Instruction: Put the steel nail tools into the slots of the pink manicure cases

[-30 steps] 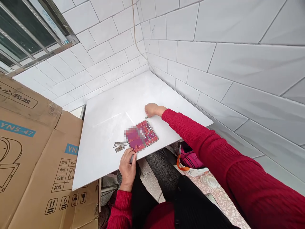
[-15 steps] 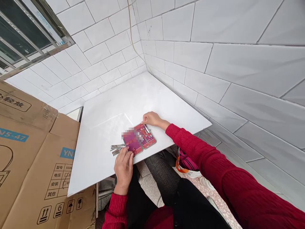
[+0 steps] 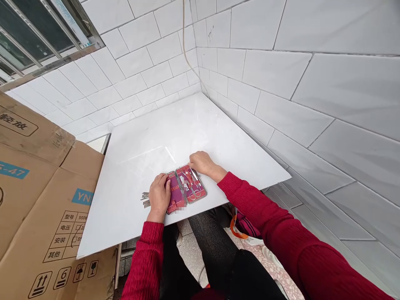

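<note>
An open manicure case (image 3: 176,196) with a purple and red lining lies flat on the white board (image 3: 131,225). Its right half holds small scissors (image 3: 196,194) and several slim silver tools. My left hand (image 3: 159,196) grips the case's left edge, thumb on the lining and fingers over the outer side. At the upper right corner of the case, my right hand (image 3: 201,162) has its fingers pressed together by the tops of the tools; what is between them is hidden. Several loose metal tools (image 3: 145,200) lie left of my left hand, partly covered by it.
Large cardboard boxes (image 3: 56,200) stand against the board's left side. Tiled walls (image 3: 250,83) meet behind it, with a cable (image 3: 187,58) running down the corner. A barred window (image 3: 40,37) is at upper left. My legs (image 3: 215,237) are under the front edge.
My left hand has moved up along the case's left edge and now covers part of the loose tools. My right hand stays at the upper right corner, slightly shifted. The view has turned a little.
</note>
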`<state>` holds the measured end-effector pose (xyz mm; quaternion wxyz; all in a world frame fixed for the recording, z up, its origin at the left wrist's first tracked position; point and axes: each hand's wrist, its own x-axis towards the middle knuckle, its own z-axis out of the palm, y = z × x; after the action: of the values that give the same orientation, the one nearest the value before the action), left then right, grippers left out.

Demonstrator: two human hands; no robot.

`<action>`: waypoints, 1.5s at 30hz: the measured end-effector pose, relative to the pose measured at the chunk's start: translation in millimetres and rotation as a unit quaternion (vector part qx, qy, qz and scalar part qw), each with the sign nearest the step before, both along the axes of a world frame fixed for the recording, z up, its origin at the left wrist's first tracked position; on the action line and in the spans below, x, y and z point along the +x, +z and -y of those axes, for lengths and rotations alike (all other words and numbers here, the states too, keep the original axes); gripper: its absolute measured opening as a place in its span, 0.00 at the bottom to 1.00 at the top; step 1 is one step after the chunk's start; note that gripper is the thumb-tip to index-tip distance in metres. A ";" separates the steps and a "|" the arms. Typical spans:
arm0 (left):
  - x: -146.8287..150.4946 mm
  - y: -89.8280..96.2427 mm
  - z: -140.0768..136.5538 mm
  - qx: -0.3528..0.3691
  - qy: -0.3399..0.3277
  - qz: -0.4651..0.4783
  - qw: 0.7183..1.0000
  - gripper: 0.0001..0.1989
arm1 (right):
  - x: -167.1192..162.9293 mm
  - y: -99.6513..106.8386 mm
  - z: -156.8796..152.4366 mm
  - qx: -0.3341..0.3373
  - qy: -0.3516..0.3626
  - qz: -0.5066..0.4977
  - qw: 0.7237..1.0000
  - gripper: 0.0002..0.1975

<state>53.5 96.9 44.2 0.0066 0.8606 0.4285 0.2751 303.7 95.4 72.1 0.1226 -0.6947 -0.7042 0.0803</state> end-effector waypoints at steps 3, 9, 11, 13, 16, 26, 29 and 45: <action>1.9 -6.3 0.8 0.005 -0.006 0.019 1.000 0.15 | 2.7 -5.1 -3.7 0.002 -0.007 -0.026 1.000 0.13; 1.8 -11.4 -1.2 0.009 -0.002 0.019 1.000 0.16 | 8.5 -10.5 -16.8 0.069 -0.077 -0.094 0.990 0.13; 2.0 -12.0 -1.8 0.015 -0.007 0.021 1.000 0.15 | 16.6 -10.4 -21.0 0.093 -0.120 -0.115 0.982 0.13; 2.1 -12.5 -1.8 0.022 -0.011 0.025 0.999 0.15 | 28.4 -10.3 -23.7 0.100 -0.161 -0.129 0.973 0.14; 2.1 -13.5 -1.5 0.028 -0.008 0.026 0.999 0.15 | 45.9 -11.5 -24.2 0.089 -0.214 -0.125 0.965 0.13; 4.5 -13.4 0.6 0.016 -0.002 0.022 1.000 0.16 | 42.5 -18.5 -13.0 0.103 -0.204 -0.161 0.960 0.10; 6.7 -10.4 3.2 0.009 0.003 0.016 1.000 0.15 | 29.3 -15.2 -1.6 0.111 -0.139 -0.266 0.947 0.11; 6.8 -5.9 9.4 0.005 0.025 -0.013 1.000 0.14 | -63.9 16.6 65.5 -0.103 0.030 0.008 0.994 0.13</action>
<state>60.3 87.5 38.3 -0.0099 0.8530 0.4491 0.2658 239.9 29.9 88.8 0.0423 -0.6826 -0.7140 0.1502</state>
